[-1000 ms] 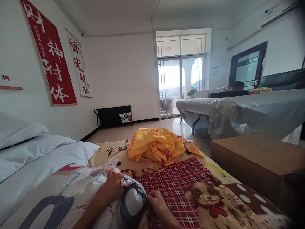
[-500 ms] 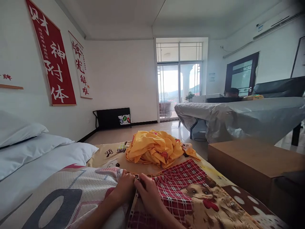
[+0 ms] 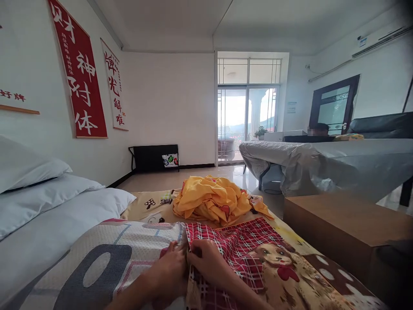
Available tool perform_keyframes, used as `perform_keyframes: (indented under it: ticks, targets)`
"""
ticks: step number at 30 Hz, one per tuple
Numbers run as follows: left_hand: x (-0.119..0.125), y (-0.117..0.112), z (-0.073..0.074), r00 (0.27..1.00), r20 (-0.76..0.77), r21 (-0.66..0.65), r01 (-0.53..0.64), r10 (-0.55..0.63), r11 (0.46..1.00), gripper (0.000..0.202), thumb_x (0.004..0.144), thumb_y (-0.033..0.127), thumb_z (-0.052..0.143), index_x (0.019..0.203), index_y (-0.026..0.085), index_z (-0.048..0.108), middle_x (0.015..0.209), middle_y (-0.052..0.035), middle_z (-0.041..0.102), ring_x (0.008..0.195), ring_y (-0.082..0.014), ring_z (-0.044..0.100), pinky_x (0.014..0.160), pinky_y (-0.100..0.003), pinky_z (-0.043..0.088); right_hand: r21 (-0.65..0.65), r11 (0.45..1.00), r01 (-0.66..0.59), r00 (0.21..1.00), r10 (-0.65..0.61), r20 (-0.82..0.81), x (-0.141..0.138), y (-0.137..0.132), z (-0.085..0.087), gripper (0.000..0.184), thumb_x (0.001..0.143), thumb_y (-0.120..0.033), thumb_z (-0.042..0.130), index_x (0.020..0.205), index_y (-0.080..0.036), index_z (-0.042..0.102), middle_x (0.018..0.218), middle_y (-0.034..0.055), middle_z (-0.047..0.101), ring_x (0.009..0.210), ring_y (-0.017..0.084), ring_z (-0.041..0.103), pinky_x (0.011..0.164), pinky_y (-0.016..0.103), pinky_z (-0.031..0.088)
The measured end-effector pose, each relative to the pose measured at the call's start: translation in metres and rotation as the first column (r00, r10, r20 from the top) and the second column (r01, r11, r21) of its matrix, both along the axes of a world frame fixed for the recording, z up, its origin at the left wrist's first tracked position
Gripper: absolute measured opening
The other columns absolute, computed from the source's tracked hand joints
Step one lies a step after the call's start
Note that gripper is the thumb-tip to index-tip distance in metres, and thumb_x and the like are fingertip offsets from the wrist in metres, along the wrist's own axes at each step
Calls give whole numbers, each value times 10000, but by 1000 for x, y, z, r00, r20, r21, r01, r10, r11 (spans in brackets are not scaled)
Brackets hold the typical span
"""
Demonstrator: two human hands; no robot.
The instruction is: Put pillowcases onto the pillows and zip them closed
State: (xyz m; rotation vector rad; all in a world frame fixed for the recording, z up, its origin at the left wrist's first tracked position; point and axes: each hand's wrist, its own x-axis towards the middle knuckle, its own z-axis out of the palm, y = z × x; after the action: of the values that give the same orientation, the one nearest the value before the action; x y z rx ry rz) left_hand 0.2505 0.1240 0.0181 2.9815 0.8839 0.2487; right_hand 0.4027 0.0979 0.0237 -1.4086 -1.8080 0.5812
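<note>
Plaid cloth (image 3: 234, 245) drawn left, edge running forward

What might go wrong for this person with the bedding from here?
The right hand seems to pinch the plaid cloth by its edge, so that edge might slip free.
The left hand is close beside it, where the patterned quilt meets the plaid cloth, so the two fabrics could get caught together.
The yellow cloth lies in a loose heap near the far edge of the beige sheet; a hard tug on that sheet might shift it.
</note>
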Motion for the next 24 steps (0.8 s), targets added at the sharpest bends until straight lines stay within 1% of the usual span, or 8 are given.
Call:
perform_keyframes:
  ticks: [3,5,8,11,16,19,21,24]
  targets:
    - [-33,-19,-1,988,-157,59,-6,15,998,796,741,235,573,1471,237,254,1518,-98,300,1363,-286,354,1103,-498,319,-64,996,-61,997,63,35,3,-3,-2,122,629,-100,517,558,-169,446,528,-55,419,550,82,341,526,222,207]
    - [-56,-22,-13,969,-233,199,-36,83,979,800,733,91,490,1475,253,241,1520,-83,271,1358,-277,367,1053,-468,386,-69,995,-65,997,68,39,2,-2,-4,123,641,-106,520,565,-168,448,531,-56,421,551,80,332,521,222,203]
    - [-80,-15,-37,971,-177,471,-58,159,880,787,713,-28,392,1442,260,322,1459,-64,388,1281,-230,477,980,-393,436,-87,993,-78,997,78,-8,-2,1,-6,149,668,-113,525,566,-168,433,530,-59,400,553,76,327,512,217,207]
    - [-87,-3,-53,994,-109,585,45,24,810,565,780,23,435,1316,194,488,1301,-31,588,1165,-168,572,954,-315,418,-131,986,-104,994,98,-54,-10,5,-10,158,680,-126,553,571,-164,445,538,-58,410,557,74,334,507,212,220]
    - [-71,15,-48,945,257,555,26,-201,832,201,859,154,484,925,240,653,920,67,739,953,-125,652,978,-305,347,-149,987,-51,995,38,-88,-21,12,-13,206,669,-137,586,545,-165,425,539,-62,385,566,78,307,510,223,210]
    - [-54,14,-29,930,349,378,-29,-113,926,260,827,136,445,904,239,670,897,24,739,915,-157,660,943,-353,377,-58,998,18,986,-28,-166,-24,18,-8,194,654,-105,541,530,-167,405,537,-62,383,576,81,324,537,221,231]
    - [-39,8,-24,945,325,239,-62,-20,969,279,806,142,419,856,231,678,881,-10,735,892,-185,659,900,-386,417,-110,994,16,957,-47,-288,-28,22,-5,150,648,-127,518,541,-173,424,523,-64,390,549,83,348,530,216,256]
    - [-14,2,-40,968,243,148,-95,57,984,251,774,183,445,799,223,692,858,-58,728,857,-218,650,856,-401,478,-184,982,-45,891,-44,-452,-45,27,-3,91,641,-187,514,567,-179,460,518,-59,411,517,91,385,501,210,291]
